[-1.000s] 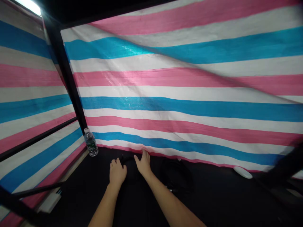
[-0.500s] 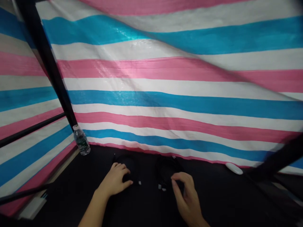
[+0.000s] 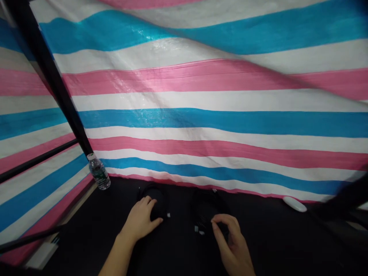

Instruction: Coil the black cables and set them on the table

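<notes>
Two coils of thin black cable lie on a black tabletop (image 3: 172,253). My left hand (image 3: 139,218) rests at the near left side of the left coil (image 3: 166,201), thumb and fingers apart. A pale connector (image 3: 168,215) shows beside that coil, just past the thumb. At the near right side of the right coil (image 3: 193,207), my right hand (image 3: 234,239) has thumb and forefinger pinched together on the cable; the dark strand between the fingertips is hard to make out. Two pale connector ends (image 3: 199,230) lie at this coil's near left edge.
A clear water bottle (image 3: 99,172) stands at the back left corner beside a black post (image 3: 60,86). A white rounded object, perhaps a mouse (image 3: 294,204), lies at the back right. Striped sheeting (image 3: 201,119) hangs behind the table. A white box (image 3: 43,253) sits low at left.
The view has shifted slightly. My right hand stays pinched at the right coil, and my left hand keeps its spread pose at the left coil. Little else differs.
</notes>
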### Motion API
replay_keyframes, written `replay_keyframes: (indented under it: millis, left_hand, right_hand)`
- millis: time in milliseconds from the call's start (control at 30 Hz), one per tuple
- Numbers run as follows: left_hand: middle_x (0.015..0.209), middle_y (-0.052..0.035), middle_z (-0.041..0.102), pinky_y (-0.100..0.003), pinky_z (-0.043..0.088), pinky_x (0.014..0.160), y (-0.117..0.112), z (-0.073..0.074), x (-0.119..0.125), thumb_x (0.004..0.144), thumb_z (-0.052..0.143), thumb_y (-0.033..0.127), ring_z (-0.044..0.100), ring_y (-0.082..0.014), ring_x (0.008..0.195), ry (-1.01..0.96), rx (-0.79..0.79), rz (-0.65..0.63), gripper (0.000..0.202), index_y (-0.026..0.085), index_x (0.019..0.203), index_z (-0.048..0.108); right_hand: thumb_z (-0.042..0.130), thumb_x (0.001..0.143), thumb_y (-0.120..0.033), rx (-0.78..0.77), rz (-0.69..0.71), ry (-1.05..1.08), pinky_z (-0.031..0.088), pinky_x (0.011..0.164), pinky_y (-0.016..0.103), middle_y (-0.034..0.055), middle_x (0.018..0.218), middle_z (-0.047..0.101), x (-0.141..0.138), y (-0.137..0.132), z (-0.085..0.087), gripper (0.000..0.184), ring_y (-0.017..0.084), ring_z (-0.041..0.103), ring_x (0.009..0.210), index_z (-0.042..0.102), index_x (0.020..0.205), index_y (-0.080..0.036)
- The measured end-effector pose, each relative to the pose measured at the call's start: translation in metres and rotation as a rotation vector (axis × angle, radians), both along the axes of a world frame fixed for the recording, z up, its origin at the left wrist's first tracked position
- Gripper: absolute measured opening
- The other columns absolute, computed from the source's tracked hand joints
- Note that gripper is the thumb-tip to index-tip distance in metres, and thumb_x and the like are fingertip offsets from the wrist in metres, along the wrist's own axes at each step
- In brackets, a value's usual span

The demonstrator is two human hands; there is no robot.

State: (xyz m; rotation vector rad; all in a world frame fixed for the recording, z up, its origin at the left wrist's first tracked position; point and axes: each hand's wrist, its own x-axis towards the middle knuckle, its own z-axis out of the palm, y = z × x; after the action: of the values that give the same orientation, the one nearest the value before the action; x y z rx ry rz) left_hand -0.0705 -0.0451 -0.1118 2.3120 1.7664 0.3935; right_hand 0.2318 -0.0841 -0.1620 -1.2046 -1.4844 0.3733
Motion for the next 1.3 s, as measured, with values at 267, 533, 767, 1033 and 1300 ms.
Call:
replay_keyframes:
  millis: [267, 533, 767, 1033, 1300]
  left_hand:
    - [0.111, -0.0106, 0.066, -0.040, 0.046, 0.091, 0.003, -0.015, 0.018, 0.091, 0.049, 0.019, 0.062, -0.0271, 0.103, 0.135, -0.011, -0.008, 0.027, 0.022, 0.108, 0.069]
    - [0.121, -0.0121, 0.065, -0.044, 0.043, 0.099, 0.001, -0.010, 0.013, 0.089, 0.059, 0.034, 0.059, -0.0312, 0.113, 0.113, 0.009, -0.010, 0.039, 0.022, 0.125, 0.065]
    - [0.126, -0.0135, 0.064, -0.046, 0.040, 0.103, 0.001, -0.014, 0.015, 0.083, 0.067, 0.047, 0.057, -0.0342, 0.118, 0.054, -0.004, -0.004, 0.053, 0.023, 0.130, 0.063]
    - [0.130, -0.0129, 0.060, -0.047, 0.040, 0.108, -0.001, -0.012, 0.017, 0.084, 0.068, 0.055, 0.053, -0.0328, 0.123, -0.050, 0.056, -0.049, 0.065, 0.022, 0.139, 0.057]
    - [0.129, -0.0122, 0.060, -0.050, 0.044, 0.108, -0.003, -0.011, 0.019, 0.091, 0.062, 0.048, 0.053, -0.0319, 0.123, -0.175, 0.142, -0.114, 0.052, 0.024, 0.137, 0.058]
  right_hand:
    - [0.053, 0.097, -0.037, 0.000, -0.039, -0.034, 0.051, 0.083, 0.043, 0.0093, 0.099, 0.063, 0.005, 0.004, 0.002, 0.015, 0.027, 0.060, 0.097, 0.062, 0.098, -0.025]
    - [0.060, 0.093, -0.045, -0.028, -0.009, -0.420, 0.043, 0.100, 0.055, 0.0075, 0.116, 0.069, 0.022, 0.019, -0.006, 0.029, 0.032, 0.058, 0.116, 0.067, 0.117, -0.031]
    - [0.057, 0.096, -0.048, -0.156, 0.097, -0.522, 0.043, 0.106, 0.057, 0.0094, 0.116, 0.072, 0.017, 0.018, -0.016, 0.035, 0.032, 0.063, 0.116, 0.069, 0.121, -0.028]
    - [0.073, 0.086, -0.045, -0.238, 0.249, -0.539, 0.046, 0.109, 0.053, 0.0077, 0.129, 0.068, 0.034, 0.020, -0.010, 0.053, 0.031, 0.060, 0.122, 0.064, 0.135, -0.030]
    - [0.058, 0.095, -0.053, -0.297, 0.211, -0.433, 0.047, 0.107, 0.053, 0.0088, 0.125, 0.071, 0.039, 0.018, 0.001, 0.041, 0.031, 0.062, 0.121, 0.069, 0.128, -0.030]
